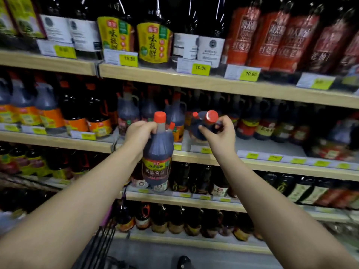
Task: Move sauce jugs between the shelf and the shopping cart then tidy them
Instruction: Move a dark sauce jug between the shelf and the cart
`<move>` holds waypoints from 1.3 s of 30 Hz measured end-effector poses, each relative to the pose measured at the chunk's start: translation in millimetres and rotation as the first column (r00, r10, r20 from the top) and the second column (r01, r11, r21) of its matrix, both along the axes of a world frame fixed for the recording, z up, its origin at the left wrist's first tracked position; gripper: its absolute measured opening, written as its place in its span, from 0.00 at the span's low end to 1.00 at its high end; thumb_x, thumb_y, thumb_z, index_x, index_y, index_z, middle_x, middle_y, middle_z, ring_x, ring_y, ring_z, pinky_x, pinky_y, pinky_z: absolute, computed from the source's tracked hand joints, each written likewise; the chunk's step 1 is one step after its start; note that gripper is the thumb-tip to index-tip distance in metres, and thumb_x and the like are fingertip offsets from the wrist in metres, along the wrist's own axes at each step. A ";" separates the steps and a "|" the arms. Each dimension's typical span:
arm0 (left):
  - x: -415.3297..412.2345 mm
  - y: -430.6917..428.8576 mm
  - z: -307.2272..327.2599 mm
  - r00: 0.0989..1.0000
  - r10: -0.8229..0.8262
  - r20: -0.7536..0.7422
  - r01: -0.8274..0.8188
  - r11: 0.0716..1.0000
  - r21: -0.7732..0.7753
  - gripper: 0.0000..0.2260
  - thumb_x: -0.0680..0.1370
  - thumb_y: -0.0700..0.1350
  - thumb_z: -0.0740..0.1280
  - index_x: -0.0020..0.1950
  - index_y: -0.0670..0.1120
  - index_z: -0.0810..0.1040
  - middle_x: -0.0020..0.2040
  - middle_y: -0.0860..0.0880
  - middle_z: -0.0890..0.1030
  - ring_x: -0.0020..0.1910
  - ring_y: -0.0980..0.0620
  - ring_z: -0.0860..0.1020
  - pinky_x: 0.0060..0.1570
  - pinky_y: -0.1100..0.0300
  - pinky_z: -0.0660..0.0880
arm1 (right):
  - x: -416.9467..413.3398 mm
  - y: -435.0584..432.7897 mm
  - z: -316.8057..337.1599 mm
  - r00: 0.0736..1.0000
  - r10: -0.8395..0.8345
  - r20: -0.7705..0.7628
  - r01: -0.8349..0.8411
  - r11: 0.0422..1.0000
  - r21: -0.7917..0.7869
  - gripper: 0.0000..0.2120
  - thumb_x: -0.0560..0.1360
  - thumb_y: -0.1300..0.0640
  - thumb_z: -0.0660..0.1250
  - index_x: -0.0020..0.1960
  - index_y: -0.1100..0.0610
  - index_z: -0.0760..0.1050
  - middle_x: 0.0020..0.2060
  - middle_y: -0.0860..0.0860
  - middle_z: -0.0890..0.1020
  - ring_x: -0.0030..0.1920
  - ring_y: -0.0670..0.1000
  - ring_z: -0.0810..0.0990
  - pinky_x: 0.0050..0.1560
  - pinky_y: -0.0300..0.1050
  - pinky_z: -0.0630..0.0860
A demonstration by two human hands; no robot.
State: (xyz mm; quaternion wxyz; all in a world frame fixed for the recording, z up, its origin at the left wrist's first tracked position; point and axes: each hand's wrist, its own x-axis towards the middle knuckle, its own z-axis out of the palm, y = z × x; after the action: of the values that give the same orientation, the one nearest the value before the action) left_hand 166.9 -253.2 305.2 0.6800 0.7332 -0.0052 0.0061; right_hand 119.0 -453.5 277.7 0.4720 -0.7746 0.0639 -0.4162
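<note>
Left hand (139, 135) grips upright jug (158, 152), right hand (221, 135) blurry tilted jug (200, 127); cart (103, 241) cropped.

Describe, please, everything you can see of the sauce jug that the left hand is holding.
The sauce jug is a tall clear-plastic bottle filled with dark brown sauce, with a narrow neck and an orange-red cap. Its label has a yellow-green band above a dark red panel with Chinese characters. It hangs about upright in mid-air in front of the shelf edge, resting on nothing. The left hand grips it at neck and shoulder; nothing else visibly touches it.
</note>
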 end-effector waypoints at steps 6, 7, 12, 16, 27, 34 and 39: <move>33.9 -31.8 -20.7 0.998 -0.051 0.030 0.049 0.997 0.066 0.05 0.57 0.44 0.63 0.26 0.44 0.70 0.26 0.45 0.69 0.28 0.50 0.67 0.30 0.58 0.62 | 60.1 -37.9 -31.3 0.999 0.033 -0.038 -0.031 0.999 0.043 0.21 0.64 0.56 0.75 0.34 0.49 0.60 0.34 0.48 0.66 0.37 0.50 0.66 0.40 0.47 0.65; 37.8 -35.0 -23.1 0.997 -0.065 0.036 0.062 0.996 0.068 0.05 0.57 0.44 0.63 0.26 0.43 0.70 0.26 0.45 0.68 0.28 0.50 0.67 0.31 0.58 0.61 | 67.8 -40.6 -35.8 0.998 0.039 -0.051 -0.036 0.998 0.054 0.20 0.63 0.54 0.75 0.35 0.48 0.61 0.35 0.48 0.67 0.38 0.50 0.67 0.41 0.47 0.67; 51.9 -45.7 -33.9 0.996 -0.079 0.047 0.077 0.996 0.055 0.05 0.58 0.43 0.63 0.25 0.44 0.69 0.26 0.46 0.68 0.28 0.50 0.66 0.31 0.59 0.61 | 97.7 -55.4 -47.8 0.996 0.043 -0.073 -0.038 0.996 0.075 0.19 0.63 0.54 0.78 0.39 0.47 0.67 0.41 0.50 0.74 0.45 0.50 0.73 0.49 0.47 0.72; 57.9 -53.5 -38.3 0.995 -0.095 0.024 0.095 0.995 0.018 0.10 0.62 0.41 0.65 0.21 0.46 0.70 0.26 0.47 0.67 0.27 0.51 0.66 0.29 0.60 0.60 | 113.5 -64.0 -49.3 0.996 0.043 -0.080 -0.037 0.997 0.073 0.20 0.63 0.52 0.78 0.46 0.48 0.69 0.46 0.47 0.77 0.53 0.50 0.75 0.54 0.43 0.72; 75.7 -55.8 -43.5 0.993 -0.117 -0.017 0.116 0.992 -0.053 0.13 0.70 0.34 0.62 0.26 0.42 0.69 0.21 0.50 0.66 0.21 0.55 0.64 0.21 0.66 0.59 | 155.7 -71.6 -54.6 0.988 -0.010 -0.156 0.045 0.975 0.219 0.34 0.67 0.53 0.76 0.66 0.60 0.64 0.57 0.53 0.74 0.60 0.51 0.73 0.57 0.39 0.69; 64.1 -59.2 -37.1 0.982 -0.186 -0.033 0.186 0.983 -0.008 0.12 0.69 0.35 0.65 0.26 0.42 0.70 0.20 0.51 0.70 0.23 0.55 0.68 0.22 0.69 0.64 | 115.1 -67.8 -65.6 0.991 0.040 -0.127 -0.016 0.983 0.182 0.27 0.71 0.63 0.72 0.66 0.63 0.66 0.57 0.52 0.74 0.58 0.48 0.73 0.56 0.32 0.69; 34.4 -65.6 -21.1 0.966 -0.242 -0.092 0.244 0.970 0.014 0.10 0.72 0.40 0.68 0.31 0.44 0.74 0.28 0.50 0.75 0.20 0.60 0.69 0.20 0.71 0.63 | 55.7 -46.2 -76.0 0.977 0.034 -0.212 -0.005 0.991 0.133 0.14 0.72 0.61 0.70 0.56 0.58 0.71 0.49 0.49 0.76 0.51 0.47 0.74 0.49 0.32 0.68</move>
State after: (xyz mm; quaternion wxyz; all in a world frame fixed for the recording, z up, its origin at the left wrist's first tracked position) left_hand 201.3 -318.8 284.1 0.6660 0.7350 -0.0646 -0.1102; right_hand 174.7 -499.7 201.8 0.5165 -0.7826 0.1341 -0.3205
